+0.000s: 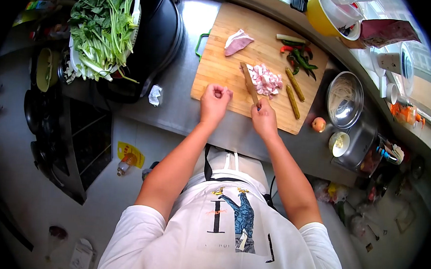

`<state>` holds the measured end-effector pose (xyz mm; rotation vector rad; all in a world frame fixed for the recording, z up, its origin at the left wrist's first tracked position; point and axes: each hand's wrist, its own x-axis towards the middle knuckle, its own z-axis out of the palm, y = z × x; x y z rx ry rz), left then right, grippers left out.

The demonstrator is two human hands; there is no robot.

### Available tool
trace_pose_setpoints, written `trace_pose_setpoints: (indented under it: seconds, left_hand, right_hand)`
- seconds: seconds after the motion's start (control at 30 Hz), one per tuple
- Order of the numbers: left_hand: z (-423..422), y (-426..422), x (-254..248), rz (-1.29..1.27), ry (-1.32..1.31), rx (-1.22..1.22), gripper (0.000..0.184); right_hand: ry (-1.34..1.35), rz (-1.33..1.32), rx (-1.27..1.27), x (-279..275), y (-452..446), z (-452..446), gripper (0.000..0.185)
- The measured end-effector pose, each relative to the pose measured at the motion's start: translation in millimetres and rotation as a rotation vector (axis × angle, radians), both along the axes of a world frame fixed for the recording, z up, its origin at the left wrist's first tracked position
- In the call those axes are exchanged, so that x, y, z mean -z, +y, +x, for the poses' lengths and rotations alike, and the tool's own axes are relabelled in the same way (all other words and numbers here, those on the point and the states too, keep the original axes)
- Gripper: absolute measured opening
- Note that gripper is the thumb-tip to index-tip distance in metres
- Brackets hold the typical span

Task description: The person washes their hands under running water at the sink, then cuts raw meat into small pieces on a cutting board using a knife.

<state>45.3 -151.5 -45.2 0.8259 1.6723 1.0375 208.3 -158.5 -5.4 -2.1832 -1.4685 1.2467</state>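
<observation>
Clock directions are read from the middle of the board, twelve being the top of the view.

The desk point(170, 113) is steel and carries the board point(214, 80), which sits tilted clockwise. The greens point(103, 29) are heaped in a white holder well apart from the board, between nine and ten o'clock. The steel bowl point(345, 99) stands near the board's edge, between three and four o'clock.

Left hand point(215, 102): at eight o'clock, over the board's near edge. Fingers curled inward to a narrow, loose ring with the thumb. Whether it encloses anything, or touches the board, cannot be determined.

Right hand point(265, 119): at six o'clock, closed around the handle of the knife point(249, 82). The blade points to eleven o'clock and lies along the left side of the diced meat point(264, 80).

The diced meat, pink and white, forms a loose pile close to the board's centre. Peppers point(299, 58), red and green, lie in a cluster at two o'clock. The meat slab point(238, 42) lies at between ten and eleven o'clock, apart from the pile. Two olive-brown sticks point(295, 85) lie end to end, offset, between three and four o'clock. Off the board, between four and five o'clock, are the small bowl point(339, 144) and, closer in, a reddish fruit point(319, 124).
</observation>
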Motion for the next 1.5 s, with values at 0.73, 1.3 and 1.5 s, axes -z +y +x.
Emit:
trace_pose_setpoints:
  seconds: [0.73,1.3,1.5]
  left_hand:
    - [-5.5,25.2,3.2,-0.029,0.581,0.279,0.011]
    - [-10.2,18.2,-1.4,-0.074,0.6,0.201,0.019]
    - [-9.0,22.5,2.9,-0.084,0.623,0.222,0.023]
  right_hand:
    - [-0.105,-0.044,-0.226,11.0,-0.6,-42.6,0.021]
    - [-0.1,-0.013,-0.127,-20.5,-11.3,-29.3,0.011]
    - [-0.134,-0.07,-0.283,-16.6,-9.3,-34.9,0.009]
